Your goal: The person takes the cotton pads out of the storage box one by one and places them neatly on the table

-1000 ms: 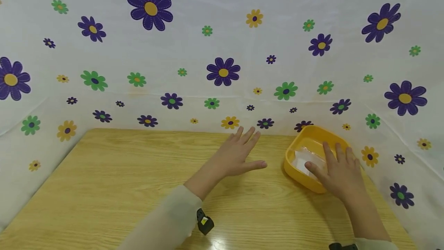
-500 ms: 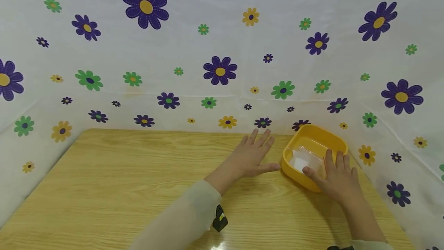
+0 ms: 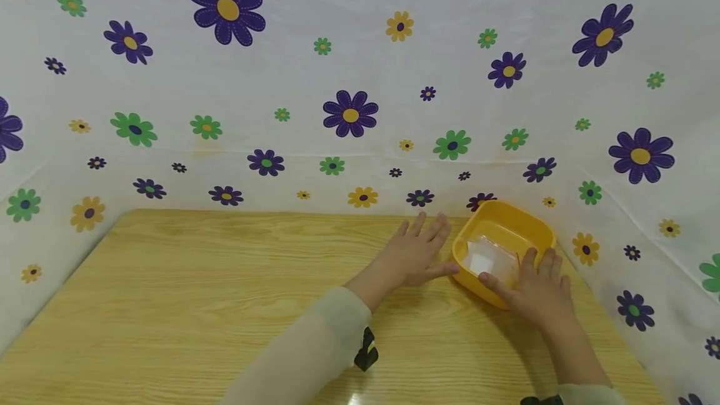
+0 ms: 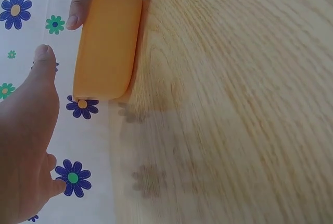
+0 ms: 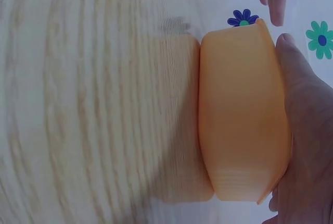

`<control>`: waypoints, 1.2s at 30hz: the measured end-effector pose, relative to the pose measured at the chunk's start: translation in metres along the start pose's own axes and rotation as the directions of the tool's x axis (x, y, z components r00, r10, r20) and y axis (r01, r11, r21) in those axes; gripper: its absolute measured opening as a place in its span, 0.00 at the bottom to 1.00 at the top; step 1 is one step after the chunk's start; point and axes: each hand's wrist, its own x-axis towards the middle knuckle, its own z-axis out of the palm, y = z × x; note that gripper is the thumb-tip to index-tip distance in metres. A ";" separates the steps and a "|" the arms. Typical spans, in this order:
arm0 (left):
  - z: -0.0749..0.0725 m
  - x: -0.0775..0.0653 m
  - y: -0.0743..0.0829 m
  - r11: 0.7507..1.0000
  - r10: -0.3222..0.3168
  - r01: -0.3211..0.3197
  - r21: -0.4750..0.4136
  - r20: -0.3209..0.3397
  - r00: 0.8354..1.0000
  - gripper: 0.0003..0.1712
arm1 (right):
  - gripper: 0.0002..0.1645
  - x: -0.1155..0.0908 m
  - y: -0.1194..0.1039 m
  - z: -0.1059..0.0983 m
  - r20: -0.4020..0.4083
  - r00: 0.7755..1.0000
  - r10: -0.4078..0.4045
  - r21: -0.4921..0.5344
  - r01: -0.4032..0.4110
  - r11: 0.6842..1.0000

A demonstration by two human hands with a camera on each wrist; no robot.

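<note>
A yellow square-cornered plastic container (image 3: 478, 287) stands at the table's back right. Inside it lies something clear and shiny with a white patch (image 3: 482, 264); its kind is hard to tell. My left hand (image 3: 413, 258) is left of the container, fingers spread, thumb tip close to the left rim. In the left wrist view a gap shows between that hand and the container (image 4: 106, 47). My right hand (image 3: 540, 295) lies over the near right rim, fingers extended and thumb over the near side. The right wrist view shows it against the container's rim (image 5: 244, 114).
The wood-grain table (image 3: 225, 292) stretches away to the left. A white cloth with printed flowers (image 3: 360, 49) hangs behind it and along both sides, close to the container's far side. Dark wrist cameras (image 3: 367, 350) sit at the sleeves.
My left hand has moved right, up to the container's left side. My right hand has shifted slightly down relative to the container. The head view has turned a little to the right.
</note>
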 end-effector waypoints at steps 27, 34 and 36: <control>0.008 0.006 0.020 1.000 0.025 -0.025 0.012 0.045 0.999 0.53 | 0.80 -0.011 0.003 0.011 0.000 1.000 -0.019 0.105 0.019 0.994; 0.014 0.004 0.021 1.000 0.013 -0.013 -0.003 0.073 0.997 0.54 | 0.79 -0.014 -0.003 0.013 -0.012 0.999 -0.043 0.106 0.044 0.993; 0.015 0.004 0.021 1.000 0.013 -0.013 0.002 0.068 0.998 0.55 | 0.79 -0.014 -0.004 0.014 -0.012 0.999 -0.045 0.106 0.046 0.993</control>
